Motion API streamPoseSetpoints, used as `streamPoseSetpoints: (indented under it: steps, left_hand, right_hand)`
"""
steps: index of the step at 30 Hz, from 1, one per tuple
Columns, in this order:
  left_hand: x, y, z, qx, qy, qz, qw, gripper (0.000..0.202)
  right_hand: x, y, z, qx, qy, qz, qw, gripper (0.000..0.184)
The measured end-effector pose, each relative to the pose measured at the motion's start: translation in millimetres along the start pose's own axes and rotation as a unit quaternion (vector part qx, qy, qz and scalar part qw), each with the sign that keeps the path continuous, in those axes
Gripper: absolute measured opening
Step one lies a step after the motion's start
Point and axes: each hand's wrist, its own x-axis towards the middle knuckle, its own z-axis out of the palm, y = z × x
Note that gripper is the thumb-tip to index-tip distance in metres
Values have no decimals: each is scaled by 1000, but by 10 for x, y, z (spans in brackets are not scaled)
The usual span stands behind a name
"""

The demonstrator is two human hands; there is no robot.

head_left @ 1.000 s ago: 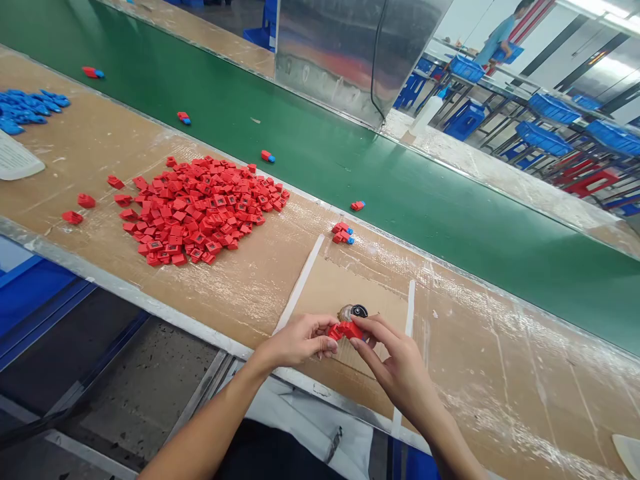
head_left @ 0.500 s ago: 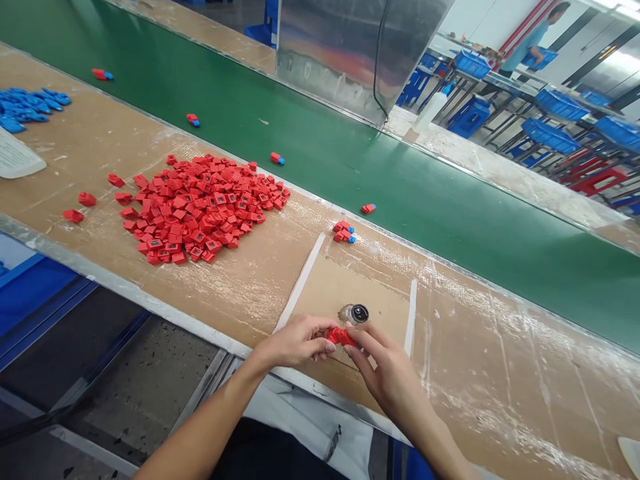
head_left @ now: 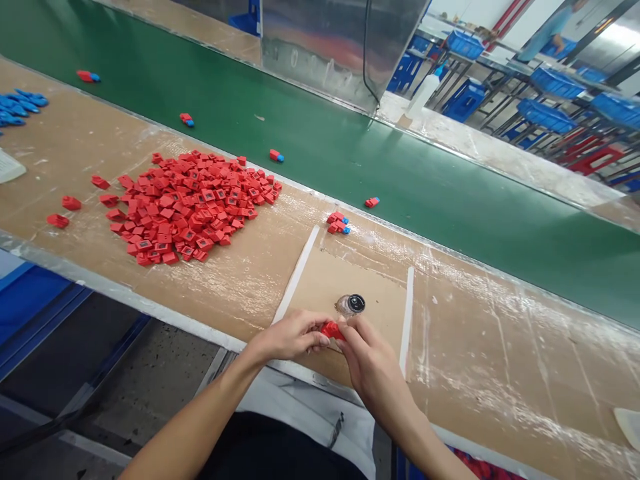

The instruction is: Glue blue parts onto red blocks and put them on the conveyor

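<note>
Red plastic part point(head_left: 333, 331) pinched between left hand point(head_left: 287, 337) and right hand point(head_left: 373, 370), both curled nearly shut on it, just below a black-capped glass bottle point(head_left: 350, 305) on taped cardboard point(head_left: 365, 280) (loose red heap point(head_left: 185, 207) well off left)

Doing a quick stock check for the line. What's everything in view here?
Bench: one, tan cardboard-covered, along the green belt.
Green belt: one, green, beyond the bench.
Red parts: one heap, too many to count, red, left on the bench.
Blue parts: a heap, blue, far left on the bench.
Two-tone parts: four, red and blue, on the belt.
Small cluster: several, red and blue, on the bench's far edge.
Cardboard mat: one, brown, in front of the person.
Jar: one, clear with black top, on the mat.
Crates: several, blue, on background racks.
Co-worker: one, blue top, back right.
Held part: one, red, between the hands.
Left hand: one, on the held part.
Right hand: one, on the held part.
</note>
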Motion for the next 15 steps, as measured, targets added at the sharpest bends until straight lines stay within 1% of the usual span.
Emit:
streamPoseSetpoints:
  steps: [3,5,7,9,11,12,14,15]
  left_hand:
    - [1,11,-10,-22,-14,-13,1000,18]
    - [9,8,-17,-45,-20,-21,999,20]
    - [19,1,-23,-58,-24,-29,998,23]
    - [21,2,-19,-57,-27,-37,997,29]
    - [-5,27,-7,-57,-29,-55,996,39]
    - [-35,52,-4,-57,-27,-68,996,47]
    - [-135,123,-28,-54,-16,-93,994,67]
    - [-205,165,-66,-45,-1,-102,994,74]
  right_hand:
    - [-12,18,-5,-6,8,-1,1000,21]
    - [-22,43,-9,7,15,3,1000,20]
    - [-28,63,10,35,24,19,999,18]
    - [-26,64,56,65,36,50,996,16]
    - [-37,39,109,94,46,87,991,13]
    - [-64,24,125,111,49,103,987,13]
    - [-208,11,107,158,65,130,977,16]
    - [-339,28,65,180,84,147,969,17]
